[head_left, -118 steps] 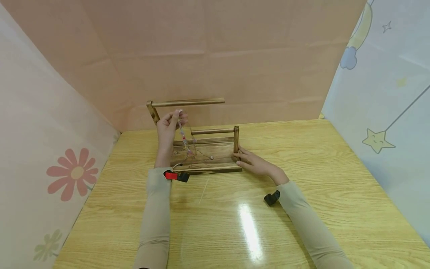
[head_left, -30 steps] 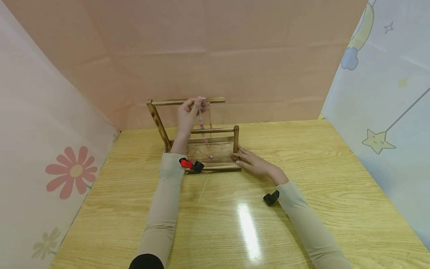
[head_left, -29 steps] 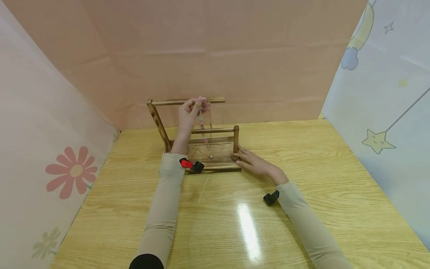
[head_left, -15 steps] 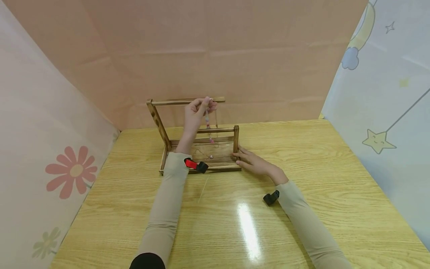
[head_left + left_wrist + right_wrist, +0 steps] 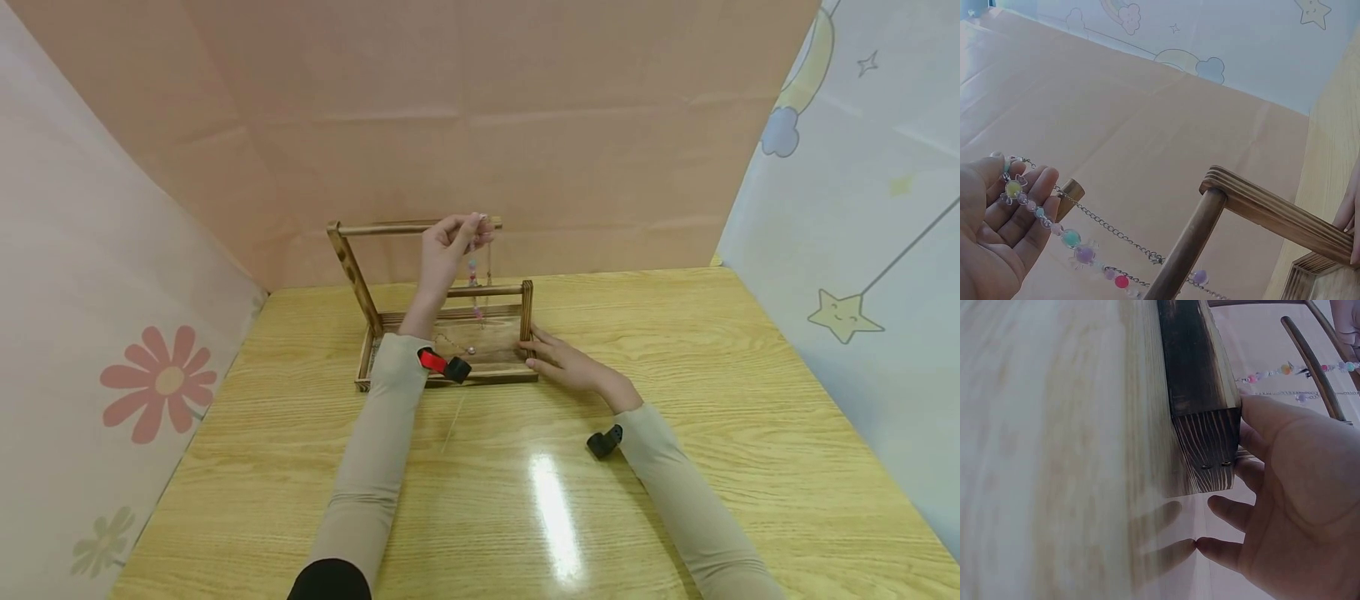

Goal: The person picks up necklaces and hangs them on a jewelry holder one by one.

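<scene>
My left hand (image 5: 450,243) pinches one end of a pastel beaded necklace (image 5: 1070,237) with a metal chain. In the head view it is beside the free right end of the upper bar of a wooden jewelry stand (image 5: 352,271). Beads and chain dangle past the lower bar (image 5: 491,291); whether the chain touches the upper bar, I cannot tell. My right hand (image 5: 564,365) rests against the stand's right end, fingers at the short post (image 5: 527,312). In the right wrist view its fingers lie fairly straight about the tray corner (image 5: 1207,450).
Another chain with a round pearl-like bead (image 5: 471,350) lies in the stand's tray (image 5: 491,333). My left forearm covers part of the tray. A pale wood-grain table (image 5: 675,333) carries the stand, with a plain backdrop (image 5: 600,150) close behind.
My left hand has lifted the necklace from above the tray's left part and moved right along the upper bar to its free end. My right hand has stayed put.
</scene>
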Tool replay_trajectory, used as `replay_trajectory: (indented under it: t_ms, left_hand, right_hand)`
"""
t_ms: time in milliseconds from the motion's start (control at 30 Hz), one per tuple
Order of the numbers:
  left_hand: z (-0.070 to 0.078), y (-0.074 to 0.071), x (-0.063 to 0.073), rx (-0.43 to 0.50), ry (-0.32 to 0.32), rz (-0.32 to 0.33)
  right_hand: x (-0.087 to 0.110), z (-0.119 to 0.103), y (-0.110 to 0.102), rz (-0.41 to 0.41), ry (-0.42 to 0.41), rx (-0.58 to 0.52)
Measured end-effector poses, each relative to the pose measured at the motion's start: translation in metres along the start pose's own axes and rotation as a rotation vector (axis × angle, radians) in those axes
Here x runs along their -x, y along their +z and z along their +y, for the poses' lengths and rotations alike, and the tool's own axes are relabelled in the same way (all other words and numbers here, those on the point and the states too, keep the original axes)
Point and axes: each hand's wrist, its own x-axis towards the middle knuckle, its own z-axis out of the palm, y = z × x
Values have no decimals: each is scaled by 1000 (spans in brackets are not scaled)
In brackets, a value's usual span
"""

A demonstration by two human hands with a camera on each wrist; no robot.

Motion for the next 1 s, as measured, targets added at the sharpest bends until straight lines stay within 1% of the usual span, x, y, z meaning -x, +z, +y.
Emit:
replay_trajectory:
  t_ms: [133,333,500,700,833,1000]
  left_hand:
    - [1,2,-2,-3,15,-12]
    - [2,4,-6,-30,3,-35]
    - [3,8,-8,-23,4,-61]
    - [2,10,-9,-29,-13,-72]
    - [4,11,-10,-38,-7,-80]
    - [6,13,-12,-48,-10,-75]
  right_hand:
    - [0,0,0,-2,3,-3]
    - [-1,0,-1,0,-9,-5]
    - [-2,2,-1,2,-9,6]
    - [-4,3,0,-2,-5,-10]
    - [-4,2,0,-4,-6,-24]
    - [-3,2,0,-4,-11,-31]
